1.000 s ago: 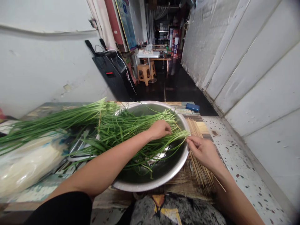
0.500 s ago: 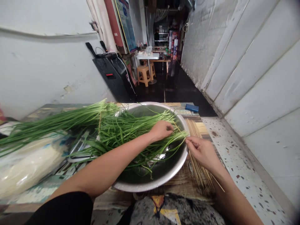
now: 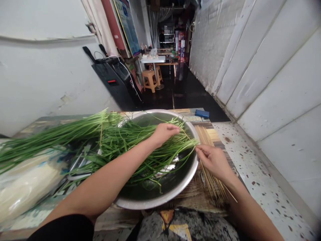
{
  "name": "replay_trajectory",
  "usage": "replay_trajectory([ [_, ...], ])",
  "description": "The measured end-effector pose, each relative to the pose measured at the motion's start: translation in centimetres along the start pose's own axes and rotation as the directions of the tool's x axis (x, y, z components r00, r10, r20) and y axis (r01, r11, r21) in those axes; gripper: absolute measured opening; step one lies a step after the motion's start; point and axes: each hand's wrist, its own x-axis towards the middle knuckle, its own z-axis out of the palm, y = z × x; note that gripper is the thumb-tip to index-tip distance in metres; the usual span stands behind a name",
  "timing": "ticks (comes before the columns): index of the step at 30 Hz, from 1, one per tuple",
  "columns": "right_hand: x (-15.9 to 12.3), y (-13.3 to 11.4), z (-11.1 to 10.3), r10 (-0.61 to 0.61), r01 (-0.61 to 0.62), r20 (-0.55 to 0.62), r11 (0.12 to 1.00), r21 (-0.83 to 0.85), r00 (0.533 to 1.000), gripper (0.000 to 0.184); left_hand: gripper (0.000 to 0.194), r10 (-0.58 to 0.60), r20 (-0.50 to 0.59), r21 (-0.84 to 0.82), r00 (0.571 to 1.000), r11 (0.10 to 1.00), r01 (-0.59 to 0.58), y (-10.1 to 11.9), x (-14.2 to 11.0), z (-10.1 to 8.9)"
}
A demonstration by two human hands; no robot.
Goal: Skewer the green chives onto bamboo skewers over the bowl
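Note:
A large heap of green garlic chives point(image 3: 135, 139) lies in a wide steel basin point(image 3: 185, 182), pale stem ends toward the right rim. My left hand point(image 3: 164, 132) is over the heap, its fingers stretched toward the stem ends; I see nothing held in it. At the basin's right rim, my right hand point(image 3: 212, 159) pinches a thin bamboo skewer, whose far end sticks out below the wrist. The fingertips meet the pale ends of a few chives, and whether the skewer's tip pierces them is too small to tell. Another thin skewer point(image 3: 185, 134) crosses the stems near my left fingertips.
Loose bamboo skewers point(image 3: 208, 177) lie right of the basin, with a blue box point(image 3: 202, 114) beyond. On the left are another chive bundle point(image 3: 62, 132) and a plastic bag of something pale point(image 3: 27, 187). A black machine point(image 3: 115, 80) stands against the wall.
My left hand has lifted slightly, and its curled fingers have straightened. The right hand keeps its pinch at the rim. The whole view has shifted a little.

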Motion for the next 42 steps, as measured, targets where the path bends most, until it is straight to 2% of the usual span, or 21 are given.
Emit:
replay_trajectory([
  [12, -0.02, 0.01, 0.07, -0.006, 0.006, -0.003, 1.000, -0.001, 1.000, 0.030, 0.027, 0.007, 0.005, -0.035, 1.000, 0.999, -0.007, 0.02, -0.02, 0.12],
  [28, 0.06, 0.34, 0.25, -0.012, 0.012, -0.005, 1.000, -0.006, 1.000, 0.028, 0.016, 0.052, 0.054, -0.006, 0.997, 0.999, -0.052, -0.21, -0.11, 0.57],
  [34, 0.02, 0.18, 0.18, -0.010, 0.010, -0.008, 1.000, -0.013, 1.000, 0.028, 0.018, 0.041, -0.024, 0.001, 0.999, 0.999, -0.041, -0.41, -0.01, 0.73],
  [42, -0.04, 0.21, 0.17, -0.021, 0.021, -0.006, 1.000, -0.016, 1.000, 0.029, 0.018, 0.039, -0.029, -0.007, 0.999, 0.999, -0.039, -0.50, 0.08, 0.68],
])
